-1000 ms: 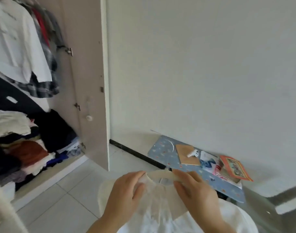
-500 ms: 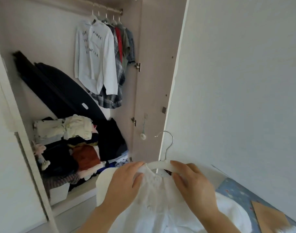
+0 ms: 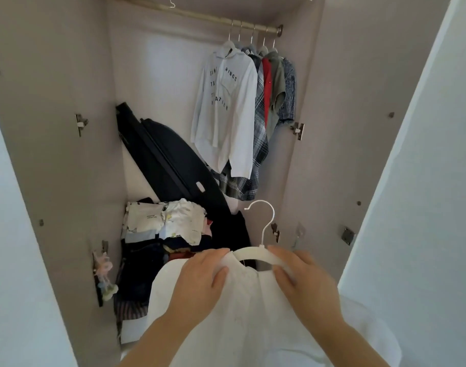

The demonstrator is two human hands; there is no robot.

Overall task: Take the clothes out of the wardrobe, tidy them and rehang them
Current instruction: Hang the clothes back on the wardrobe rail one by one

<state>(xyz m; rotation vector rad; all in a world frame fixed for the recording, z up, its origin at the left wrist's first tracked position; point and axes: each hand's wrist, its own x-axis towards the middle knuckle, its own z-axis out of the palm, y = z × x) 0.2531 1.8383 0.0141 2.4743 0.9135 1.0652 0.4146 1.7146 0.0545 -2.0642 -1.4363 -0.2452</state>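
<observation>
Wardrobe (image 3: 62, 128): open, with a beige-lined interior filling the view beyond the fingers; its open door (image 3: 353, 133) stands to the right of the right-hand fingers.
Rail (image 3: 200, 15): high above the fingers, carrying hung garments at its right end; foremost is a white lettered shirt (image 3: 226, 109), with a plaid shirt (image 3: 261, 144) behind it.
Folded pile (image 3: 170, 223): stacked clothes low in the wardrobe, just beyond and left of the left-hand fingers; a black padded object (image 3: 163, 154) leans above it.
Hanger (image 3: 253, 254): white, its bar spanning between the two sets of fingers, its hook (image 3: 265, 221) rising just beyond them.
White garment (image 3: 247, 319): draped on the hanger, falling from under the fingers toward the viewer.
Left hand (image 3: 200, 282): fingers pressed together over the hanger's left shoulder, thumb beneath, pinching cloth and hanger.
Right hand (image 3: 306, 282): fingers curled over the hanger's right shoulder, thumb beneath, gripping it.
</observation>
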